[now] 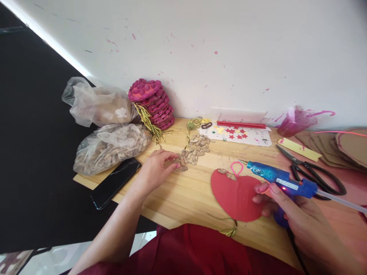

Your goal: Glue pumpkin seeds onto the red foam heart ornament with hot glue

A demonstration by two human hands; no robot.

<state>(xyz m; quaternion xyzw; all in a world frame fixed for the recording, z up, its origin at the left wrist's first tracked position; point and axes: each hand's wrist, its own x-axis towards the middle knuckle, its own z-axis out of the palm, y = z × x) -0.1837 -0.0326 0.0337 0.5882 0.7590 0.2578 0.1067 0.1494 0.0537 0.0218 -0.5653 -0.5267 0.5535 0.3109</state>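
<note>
My right hand (289, 206) is wrapped round the handle of a blue hot glue gun (275, 175), its index finger at the orange trigger. The metal nozzle points left, and a clear glue stick (341, 201) sticks out behind. Below the gun lies a red heart-shaped piece (237, 196) with a pink loop (237, 169) at its top. Unshelled peanuts (227, 174) sit along its upper left edge. At the near end of a loose pile of peanuts (196, 149), my left hand (156, 170) has thumb and index finger apart. Whether it touches a peanut I cannot tell.
Plastic bags (111, 147) and a phone (116, 183) lie at left. Behind stand stacked magenta peanut-covered pieces (151, 103) with yellow-green cords. Paper stars (235, 133) lie on a sheet. Scissors (312, 172), a magenta-stained cup (289, 124) and cardboard pieces (349, 149) are at right.
</note>
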